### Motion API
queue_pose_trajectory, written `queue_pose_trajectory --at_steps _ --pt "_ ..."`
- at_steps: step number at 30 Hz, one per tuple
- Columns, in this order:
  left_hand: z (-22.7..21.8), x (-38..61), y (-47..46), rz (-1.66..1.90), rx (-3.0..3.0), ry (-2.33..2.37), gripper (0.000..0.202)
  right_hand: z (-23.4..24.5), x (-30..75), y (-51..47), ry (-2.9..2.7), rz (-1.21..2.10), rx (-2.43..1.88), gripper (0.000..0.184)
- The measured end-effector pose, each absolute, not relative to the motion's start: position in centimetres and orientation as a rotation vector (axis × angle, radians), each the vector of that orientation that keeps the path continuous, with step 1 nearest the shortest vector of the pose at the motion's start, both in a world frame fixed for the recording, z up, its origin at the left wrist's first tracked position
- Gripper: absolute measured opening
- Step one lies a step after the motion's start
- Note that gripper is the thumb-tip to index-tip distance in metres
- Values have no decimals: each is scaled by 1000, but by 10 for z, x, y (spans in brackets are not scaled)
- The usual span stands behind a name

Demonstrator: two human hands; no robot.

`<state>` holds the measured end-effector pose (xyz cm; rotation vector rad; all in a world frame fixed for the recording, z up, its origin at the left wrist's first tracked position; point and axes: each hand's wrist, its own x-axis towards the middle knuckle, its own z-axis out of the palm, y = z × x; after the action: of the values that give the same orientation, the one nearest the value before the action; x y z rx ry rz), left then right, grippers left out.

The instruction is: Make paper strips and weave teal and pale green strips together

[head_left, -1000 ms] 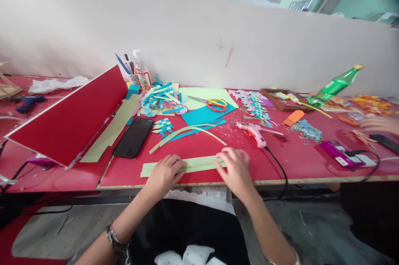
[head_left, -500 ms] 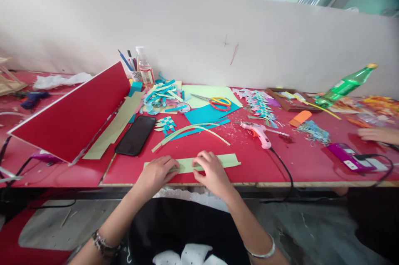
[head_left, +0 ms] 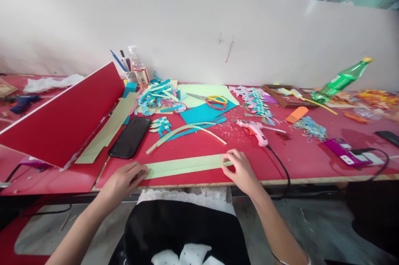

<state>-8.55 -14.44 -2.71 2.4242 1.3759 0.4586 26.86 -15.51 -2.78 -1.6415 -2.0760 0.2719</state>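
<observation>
A pale green paper strip [head_left: 185,167] lies lengthwise along the front of the red table, with a crease line running down it. My left hand [head_left: 126,178] is closed at the strip's left end, its fingers curled over the paper. At the right end, my right hand [head_left: 239,170] pinches the edge between thumb and forefinger. Just beyond the strip are thin curved pale strips [head_left: 187,128] beside blue ones. A black phone [head_left: 131,137] rests past my left hand, and a pink glue gun [head_left: 258,132] lies past my right.
Yellow-and-red scissors [head_left: 217,102] sit on blue paper [head_left: 199,115]. A folded red board [head_left: 67,115] leans at left. Behind are cut paper strips [head_left: 160,95], a pen cup [head_left: 130,76] and a clear bottle [head_left: 139,67]. To the right are a purple power strip [head_left: 343,152] and a tilted green bottle [head_left: 339,82].
My hands have moved apart, from the middle of the strip out to its two ends, and more of the paper shows flat. The other person's hand at right has left the view.
</observation>
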Motion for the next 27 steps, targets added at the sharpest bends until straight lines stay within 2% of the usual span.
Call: queue_pose_trajectory --at_steps 17,23,25,27 --pt "-27 -94 -147 480 2482 1393 23 -34 288 -156 -2073 106 -1685 17" --pt "-25 -89 -147 480 2487 1389 27 -29 252 -170 -1943 -254 -1687 29" --pt "-24 -84 -146 512 2472 1413 27 -28 229 -176 -2055 -224 -1547 28" --pt "-22 -76 -148 562 2468 1483 26 -27 208 -180 -2232 -56 -1380 24"
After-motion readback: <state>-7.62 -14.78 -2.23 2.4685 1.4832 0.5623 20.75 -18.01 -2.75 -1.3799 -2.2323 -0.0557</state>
